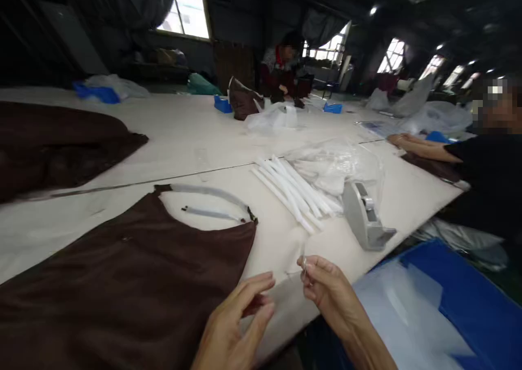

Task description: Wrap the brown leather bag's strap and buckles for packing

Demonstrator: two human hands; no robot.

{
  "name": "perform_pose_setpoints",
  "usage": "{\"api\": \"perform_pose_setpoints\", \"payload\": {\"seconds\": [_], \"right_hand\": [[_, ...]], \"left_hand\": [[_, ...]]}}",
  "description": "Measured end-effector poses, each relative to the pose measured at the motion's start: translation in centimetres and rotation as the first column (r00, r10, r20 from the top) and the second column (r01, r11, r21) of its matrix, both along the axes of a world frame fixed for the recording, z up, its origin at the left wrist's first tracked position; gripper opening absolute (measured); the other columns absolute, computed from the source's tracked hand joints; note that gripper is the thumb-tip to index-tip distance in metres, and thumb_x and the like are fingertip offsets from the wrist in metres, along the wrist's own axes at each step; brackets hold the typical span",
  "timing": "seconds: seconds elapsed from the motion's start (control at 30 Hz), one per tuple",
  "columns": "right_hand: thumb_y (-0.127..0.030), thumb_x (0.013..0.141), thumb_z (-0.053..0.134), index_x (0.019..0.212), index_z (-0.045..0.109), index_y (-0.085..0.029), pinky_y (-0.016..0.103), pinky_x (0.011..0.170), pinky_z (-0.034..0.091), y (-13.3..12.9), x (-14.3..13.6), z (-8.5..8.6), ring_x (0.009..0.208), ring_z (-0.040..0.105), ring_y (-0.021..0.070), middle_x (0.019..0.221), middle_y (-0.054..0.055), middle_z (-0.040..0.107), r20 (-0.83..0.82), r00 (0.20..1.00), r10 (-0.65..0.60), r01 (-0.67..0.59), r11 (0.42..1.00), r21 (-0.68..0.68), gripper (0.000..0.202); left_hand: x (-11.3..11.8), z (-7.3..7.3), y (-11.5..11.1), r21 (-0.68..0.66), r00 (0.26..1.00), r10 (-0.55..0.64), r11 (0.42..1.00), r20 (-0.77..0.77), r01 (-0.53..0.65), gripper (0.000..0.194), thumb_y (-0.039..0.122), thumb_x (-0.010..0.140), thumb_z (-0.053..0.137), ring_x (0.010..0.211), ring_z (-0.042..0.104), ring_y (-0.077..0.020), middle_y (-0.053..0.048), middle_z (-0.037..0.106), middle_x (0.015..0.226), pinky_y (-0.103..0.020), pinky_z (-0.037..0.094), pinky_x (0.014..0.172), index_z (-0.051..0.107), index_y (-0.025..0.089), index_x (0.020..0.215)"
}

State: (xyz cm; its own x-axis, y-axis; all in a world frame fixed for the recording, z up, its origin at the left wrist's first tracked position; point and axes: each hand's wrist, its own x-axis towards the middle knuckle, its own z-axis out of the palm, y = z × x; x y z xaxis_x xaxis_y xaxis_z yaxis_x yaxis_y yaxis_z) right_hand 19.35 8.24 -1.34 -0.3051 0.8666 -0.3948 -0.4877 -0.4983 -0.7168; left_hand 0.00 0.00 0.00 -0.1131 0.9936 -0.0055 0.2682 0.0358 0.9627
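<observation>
My left hand (238, 324) is raised over the table's near edge, thumb and fingers apart with nothing between them. To its right, my right hand (326, 288) pinches a small clear strip (303, 261), possibly tape. A dark brown bag (134, 267) lies flat at the left, its handle (207, 190) wrapped in pale plastic; a second wrapped strap (212, 213) rests inside the handle opening. Beyond my right hand are several white tubes (289, 190) in a loose pile, and beside them stands a grey tape dispenser (365, 218).
Clear plastic bags (338, 163) lie behind the tubes. More brown material (57, 142) sits far left. Below the table's right edge is a blue bin (468, 288) with plastic sheets. One person (493, 169) works at the right, another (281, 71) at the far side.
</observation>
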Motion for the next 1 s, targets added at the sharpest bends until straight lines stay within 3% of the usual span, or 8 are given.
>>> {"api": "perform_pose_setpoints", "payload": {"seconds": [0.23, 0.33, 0.47, 0.63, 0.73, 0.83, 0.9, 1.0], "right_hand": [[-0.031, 0.073, 0.084, 0.087, 0.075, -0.016, 0.019, 0.060, 0.041, -2.5, -4.3, 0.2, 0.070, 0.047, 0.0092, 0.082, 0.001, 0.060, -0.087, 0.989, 0.123, -0.121, 0.992, 0.030, 0.023], [-0.029, 0.075, 0.083, 0.090, 0.075, -0.016, 0.021, 0.072, 0.045, -2.9, -5.3, 0.7, 0.079, 0.050, 0.0112, 0.091, 0.003, 0.063, -0.078, 0.992, 0.103, -0.098, 0.994, 0.055, 0.021], [-0.030, 0.077, 0.081, 0.090, 0.075, -0.017, 0.021, 0.066, 0.043, -3.2, -6.1, 0.9, 0.076, 0.048, 0.0115, 0.086, 0.002, 0.059, -0.069, 0.993, 0.100, -0.094, 0.993, 0.076, 0.018], [-0.031, 0.077, 0.081, 0.090, 0.074, -0.021, 0.021, 0.060, 0.038, -3.3, -6.3, 0.2, 0.074, 0.045, 0.0111, 0.087, 0.001, 0.056, -0.027, 0.999, 0.018, -0.015, 0.996, 0.090, 0.018], [-0.041, 0.082, 0.075, 0.086, 0.073, -0.021, 0.024, 0.060, 0.039, -3.0, -5.2, -0.2, 0.075, 0.048, 0.0138, 0.088, 0.003, 0.057, 0.184, 0.983, 0.009, -0.046, 0.980, 0.194, 0.020], [-0.046, 0.084, 0.069, 0.091, 0.073, -0.023, 0.035, 0.087, 0.045, -2.6, -3.5, 0.3, 0.107, 0.053, 0.0250, 0.113, 0.009, 0.061, 0.542, 0.816, -0.201, -0.117, 0.861, 0.495, 0.025], [-0.044, 0.085, 0.069, 0.113, 0.069, -0.025, 0.043, 0.110, 0.033, -2.4, -2.7, 1.2, 0.133, 0.040, 0.0298, 0.139, 0.010, 0.050, 0.614, 0.740, -0.276, -0.241, 0.743, 0.624, 0.033], [-0.042, 0.087, 0.068, 0.137, 0.053, -0.027, 0.046, 0.116, 0.028, -2.4, -3.0, 3.0, 0.138, 0.038, 0.0284, 0.146, 0.011, 0.047, 0.578, 0.810, 0.104, -0.494, 0.653, 0.574, 0.055]], "left_hand": [[1.8, -0.1, 1.1, -0.071, 0.973, 0.098, 0.994, 0.211, -0.085, 0.034, 0.033, 0.080, 0.066, 0.074, 0.063, -0.0160, -0.007, 0.064, 0.114, -0.025, 0.053, 0.061, 0.062, 0.023, 0.112], [2.1, -0.7, 0.5, 0.003, 0.981, 0.142, 0.990, 0.133, -0.144, 0.032, 0.027, 0.076, 0.069, 0.074, 0.063, -0.0145, -0.007, 0.057, 0.123, -0.027, 0.055, 0.064, 0.059, 0.024, 0.107], [1.8, -1.5, 0.2, 0.075, 0.986, 0.168, 0.983, -0.023, -0.166, 0.005, 0.026, 0.085, 0.061, 0.074, 0.061, -0.0128, -0.005, 0.055, 0.118, -0.026, 0.054, 0.067, 0.063, 0.022, 0.088], [1.0, -1.3, -0.1, 0.138, 0.979, 0.198, 0.972, -0.039, -0.191, 0.021, 0.035, 0.092, 0.056, 0.089, 0.061, -0.0163, -0.005, 0.057, 0.105, -0.023, 0.048, 0.073, 0.070, 0.023, 0.081], [0.3, -0.2, -0.7, 0.098, 0.977, 0.200, 0.973, 0.075, -0.207, 0.026, 0.042, 0.091, 0.058, 0.084, 0.059, -0.0158, -0.003, 0.060, 0.094, -0.021, 0.045, 0.070, 0.068, 0.022, 0.078], [-0.9, 1.6, -1.4, -0.029, 0.977, 0.146, 0.989, 0.157, -0.143, 0.035, 0.050, 0.090, 0.058, 0.065, 0.050, -0.0126, 0.001, 0.054, 0.070, -0.019, 0.039, 0.059, 0.064, 0.019, 0.075], [-1.7, 3.2, -1.7, -0.111, 0.990, 0.050, 0.993, 0.134, -0.035, 0.037, 0.052, 0.089, 0.059, 0.058, 0.045, -0.0112, 0.003, 0.053, 0.063, -0.019, 0.036, 0.055, 0.064, 0.018, 0.074], [-2.7, 5.7, -1.6, -0.147, 0.989, -0.145, 0.978, 0.043, 0.150, 0.033, 0.045, 0.091, 0.056, 0.060, 0.052, -0.0122, 0.001, 0.061, 0.066, -0.020, 0.038, 0.057, 0.067, 0.018, 0.075]]}}
